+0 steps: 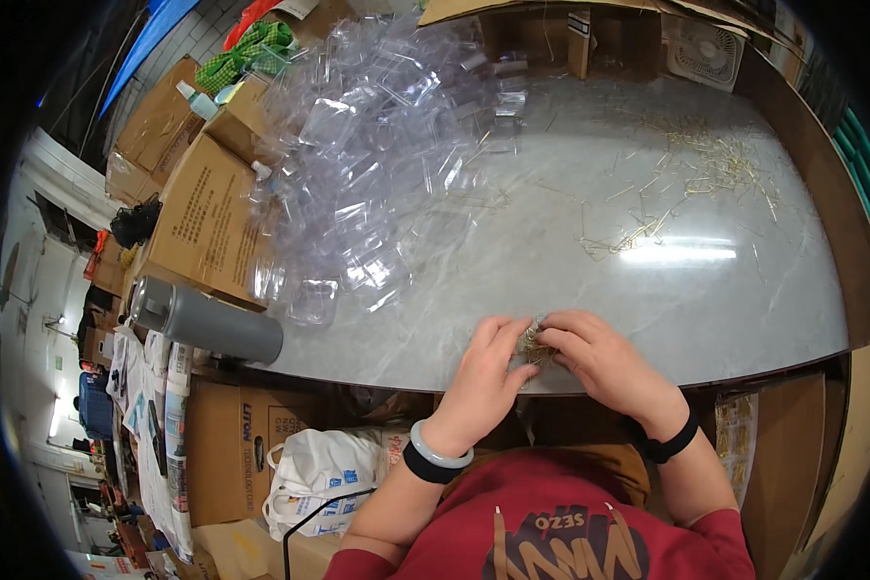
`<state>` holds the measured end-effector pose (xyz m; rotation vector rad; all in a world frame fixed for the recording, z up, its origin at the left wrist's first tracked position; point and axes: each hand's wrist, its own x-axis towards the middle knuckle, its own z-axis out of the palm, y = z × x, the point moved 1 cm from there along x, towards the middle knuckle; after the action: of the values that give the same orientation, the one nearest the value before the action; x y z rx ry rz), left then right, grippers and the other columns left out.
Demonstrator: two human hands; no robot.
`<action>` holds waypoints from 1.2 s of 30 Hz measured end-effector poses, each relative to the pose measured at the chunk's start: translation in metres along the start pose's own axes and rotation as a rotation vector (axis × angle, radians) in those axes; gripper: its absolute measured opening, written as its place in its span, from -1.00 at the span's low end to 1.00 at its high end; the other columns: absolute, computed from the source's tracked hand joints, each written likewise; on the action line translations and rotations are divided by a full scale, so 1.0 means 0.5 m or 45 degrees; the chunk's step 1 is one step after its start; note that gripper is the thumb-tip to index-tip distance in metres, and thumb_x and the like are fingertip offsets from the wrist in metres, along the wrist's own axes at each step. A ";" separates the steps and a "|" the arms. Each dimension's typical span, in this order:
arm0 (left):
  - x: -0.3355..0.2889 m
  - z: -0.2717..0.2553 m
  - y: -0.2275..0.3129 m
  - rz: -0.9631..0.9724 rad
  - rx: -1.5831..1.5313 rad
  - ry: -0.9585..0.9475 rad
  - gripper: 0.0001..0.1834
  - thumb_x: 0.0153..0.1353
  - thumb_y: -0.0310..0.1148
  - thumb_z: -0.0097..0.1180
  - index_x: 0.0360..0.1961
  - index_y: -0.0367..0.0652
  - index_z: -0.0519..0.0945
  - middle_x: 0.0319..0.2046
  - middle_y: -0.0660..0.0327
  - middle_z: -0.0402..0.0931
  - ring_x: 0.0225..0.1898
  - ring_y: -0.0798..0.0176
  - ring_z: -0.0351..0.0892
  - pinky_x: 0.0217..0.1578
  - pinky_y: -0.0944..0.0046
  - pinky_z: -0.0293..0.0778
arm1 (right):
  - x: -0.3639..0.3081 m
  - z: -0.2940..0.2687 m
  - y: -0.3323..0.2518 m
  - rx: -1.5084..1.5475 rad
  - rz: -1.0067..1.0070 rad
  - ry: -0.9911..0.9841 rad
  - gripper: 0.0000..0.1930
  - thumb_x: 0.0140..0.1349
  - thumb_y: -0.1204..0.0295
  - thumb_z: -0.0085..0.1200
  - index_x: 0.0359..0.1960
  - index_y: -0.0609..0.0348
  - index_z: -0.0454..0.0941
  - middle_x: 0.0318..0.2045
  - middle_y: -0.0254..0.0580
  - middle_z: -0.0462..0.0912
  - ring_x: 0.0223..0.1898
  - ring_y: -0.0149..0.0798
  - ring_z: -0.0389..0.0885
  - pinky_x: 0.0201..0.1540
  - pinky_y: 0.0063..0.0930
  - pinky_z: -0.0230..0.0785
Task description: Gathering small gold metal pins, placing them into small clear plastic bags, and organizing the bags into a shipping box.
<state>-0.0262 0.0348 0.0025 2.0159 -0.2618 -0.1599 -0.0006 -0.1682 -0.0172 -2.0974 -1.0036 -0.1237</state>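
Observation:
My left hand (488, 377) and my right hand (599, 360) meet at the near edge of the grey table (435, 290). Between their fingertips is a small bunch of thin gold wire pieces (534, 346). Both hands have their fingers closed on it; fingers partly cover it, so the exact shape of the pieces cannot be made out. More loose gold wire pieces (710, 164) lie scattered at the far right of the table, and a smaller cluster of wires (638, 235) lies nearer. A large heap of clear plastic boxes (367, 164) covers the table's left side.
A grey bottle (217, 324) lies on its side at the left edge. Cardboard boxes (203, 217) line the left, and a cardboard wall (817, 164) borders the right. A white fan (704, 53) stands at the back right. Below the table hangs a white plastic bag (324, 474).

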 end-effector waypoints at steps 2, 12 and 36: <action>-0.004 -0.007 0.006 0.403 0.667 0.130 -0.40 0.10 -0.45 0.39 0.18 -0.32 0.48 0.06 -0.02 0.40 0.00 -0.06 0.49 0.03 0.04 0.46 | -0.003 -0.012 -0.010 0.063 0.035 0.002 -0.50 0.09 0.62 0.14 0.15 0.28 0.47 0.11 0.01 0.52 0.18 0.11 0.48 0.29 -0.10 0.34; 0.025 0.034 -0.009 0.230 0.763 0.204 -0.38 0.09 -0.35 0.42 0.18 -0.27 0.50 -0.10 0.00 0.50 -0.12 -0.12 0.55 -0.11 0.03 0.51 | -0.010 0.010 -0.017 -0.271 0.079 0.150 -0.52 0.09 0.63 0.13 0.12 0.25 0.48 0.08 -0.02 0.53 0.19 0.06 0.47 0.29 -0.12 0.33; 0.018 0.057 0.004 0.217 0.516 0.227 -0.57 0.12 -0.44 0.37 0.02 -0.28 0.56 -0.15 -0.02 0.51 -0.24 -0.09 0.57 -0.17 -0.03 0.50 | -0.003 -0.014 0.019 -0.172 0.035 0.071 -0.53 0.13 0.52 0.25 0.12 0.25 0.49 0.07 -0.04 0.54 0.13 0.06 0.50 0.18 -0.15 0.40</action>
<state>-0.0242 0.0071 -0.0082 2.3780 -0.3735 0.1957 0.0065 -0.1774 -0.0190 -2.2168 -0.9562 -0.2411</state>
